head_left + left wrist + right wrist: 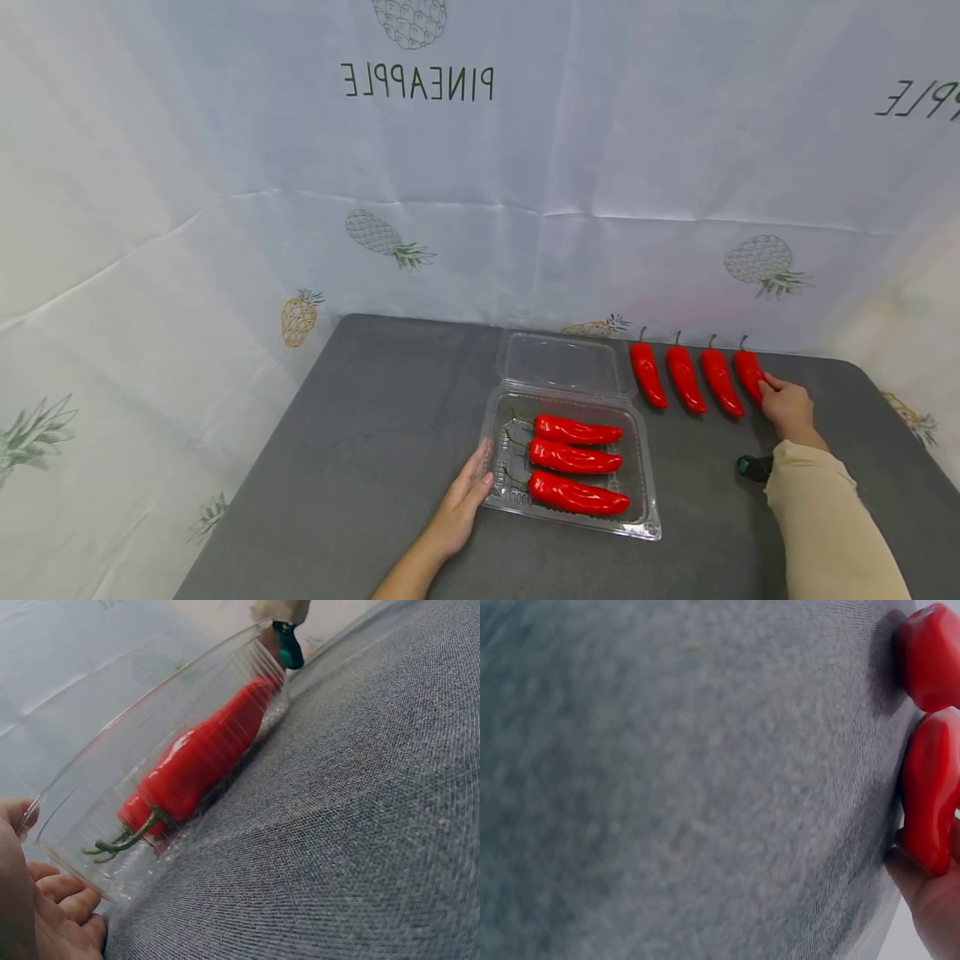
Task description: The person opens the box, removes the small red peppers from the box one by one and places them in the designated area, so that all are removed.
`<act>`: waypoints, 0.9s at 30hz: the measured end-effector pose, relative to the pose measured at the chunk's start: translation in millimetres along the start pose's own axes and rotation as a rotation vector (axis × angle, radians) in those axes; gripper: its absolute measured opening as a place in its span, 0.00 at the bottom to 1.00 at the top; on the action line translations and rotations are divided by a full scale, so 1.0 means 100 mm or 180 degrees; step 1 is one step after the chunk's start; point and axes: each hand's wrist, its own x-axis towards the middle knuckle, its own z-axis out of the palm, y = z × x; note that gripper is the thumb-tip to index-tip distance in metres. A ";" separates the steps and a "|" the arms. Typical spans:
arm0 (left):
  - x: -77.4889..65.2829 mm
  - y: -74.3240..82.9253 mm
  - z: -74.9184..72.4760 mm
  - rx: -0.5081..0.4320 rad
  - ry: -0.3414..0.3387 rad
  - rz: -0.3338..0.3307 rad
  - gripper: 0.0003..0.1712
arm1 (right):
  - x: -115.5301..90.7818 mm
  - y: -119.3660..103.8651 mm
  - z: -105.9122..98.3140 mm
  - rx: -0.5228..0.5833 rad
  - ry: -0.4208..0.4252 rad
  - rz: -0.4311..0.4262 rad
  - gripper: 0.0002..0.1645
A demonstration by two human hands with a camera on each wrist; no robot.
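Note:
At the right end of a row of glossy red chili peppers, my right hand (787, 408) grips the lower end of the last red chili pepper (747, 373). The right wrist view shows the thumb and fingers around the tip of that pepper (928, 791). My left hand (456, 508) holds the left side of a hinged clear plastic container (643, 467), thumb at the rim and fingers against the outer wall (66, 889). Inside the container lie three red chili peppers (576, 457), stems to the left. Its lid (562, 362) is folded back flat behind it.
Three more red chili peppers (684, 379) lie side by side on the grey cloth-covered table (375, 433), between container and right hand. A white pineapple-print curtain (480, 150) hangs along the back and sides. A dark band (753, 468) is at the right wrist.

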 end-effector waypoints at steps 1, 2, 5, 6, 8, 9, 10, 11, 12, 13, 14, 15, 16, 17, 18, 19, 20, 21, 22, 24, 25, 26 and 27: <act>0.00 0.00 0.00 -0.0004 -0.0003 0.0003 0.32 | 0.00 0.01 -0.01 0.0009 0.0013 -0.0043 0.30; 0.00 0.00 0.00 -0.0006 -0.0004 0.0005 0.32 | -0.01 0.01 -0.01 0.0019 0.0029 -0.0085 0.30; 0.00 0.00 0.01 -0.0025 -0.0006 0.0012 0.32 | -0.03 0.02 -0.03 0.0075 0.0064 -0.0164 0.31; 0.00 0.00 0.01 -0.0025 -0.0006 0.0013 0.32 | -0.04 0.02 -0.04 0.0085 0.0092 -0.0175 0.31; 0.00 0.00 0.01 -0.0014 -0.0001 0.0013 0.32 | -0.06 0.01 -0.06 0.0092 0.0148 -0.0217 0.31; 0.00 0.00 0.01 -0.0013 0.0002 0.0015 0.32 | -0.07 0.00 -0.07 0.0083 0.0165 -0.0243 0.31; 0.00 0.00 0.01 -0.0005 0.0005 0.0016 0.32 | -0.07 -0.01 -0.08 0.0088 0.0173 -0.0247 0.32; 0.00 0.00 0.01 -0.0003 0.0000 0.0016 0.32 | -0.08 -0.02 -0.09 0.0089 0.0177 -0.0257 0.33; 0.00 -0.01 0.01 0.0002 -0.0003 0.0020 0.32 | -0.09 -0.04 -0.10 0.0091 0.0162 -0.0281 0.34; 0.00 -0.01 0.00 0.0003 -0.0002 0.0024 0.32 | -0.10 -0.06 -0.11 0.0098 0.0122 -0.0304 0.36; 0.00 -0.01 0.00 -0.0001 -0.0003 0.0029 0.32 | -0.11 -0.08 -0.13 0.0089 0.0078 -0.0322 0.38; 0.00 -0.01 0.00 0.0002 -0.0004 0.0032 0.32 | -0.13 -0.10 -0.14 0.0076 0.0039 -0.0338 0.39; 0.00 -0.01 0.00 0.0000 -0.0006 0.0033 0.32 | -0.15 -0.12 -0.15 0.0070 -0.0007 -0.0348 0.41; 0.00 -0.01 0.00 -0.0003 -0.0008 0.0030 0.32 | -0.17 -0.14 -0.16 0.0052 -0.0042 -0.0383 0.43; 0.00 -0.01 0.00 -0.0005 -0.0005 0.0026 0.32 | -0.20 -0.16 -0.16 0.0027 -0.0075 -0.0425 0.44; 0.00 -0.01 0.00 -0.0009 -0.0003 0.0021 0.32 | -0.22 -0.18 -0.17 -0.0020 -0.0086 -0.0468 0.45; 0.00 -0.02 0.00 -0.0012 -0.0002 0.0032 0.32 | -0.23 -0.20 -0.17 -0.0072 -0.0083 -0.0516 0.46; 0.00 -0.01 0.00 -0.0011 0.0000 0.0029 0.32 | -0.25 -0.22 -0.17 -0.0107 -0.0089 -0.0559 0.46; 0.00 -0.01 0.00 -0.0014 0.0002 0.0027 0.32 | -0.27 -0.24 -0.17 -0.0131 -0.0094 -0.0606 0.47; 0.00 -0.01 0.00 -0.0013 0.0006 0.0032 0.32 | -0.31 -0.28 -0.17 -0.0164 -0.0107 -0.0696 0.47; 0.00 -0.01 0.00 -0.0007 0.0006 0.0040 0.32 | -0.33 -0.30 -0.17 -0.0166 -0.0116 -0.0719 0.47; -0.01 -0.01 0.00 -0.0001 0.0002 0.0045 0.32 | -0.36 -0.33 -0.18 -0.0150 -0.0136 -0.0735 0.48; -0.01 -0.01 0.01 -0.0002 -0.0002 0.0029 0.32 | -0.38 -0.35 -0.18 -0.0136 -0.0160 -0.0749 0.48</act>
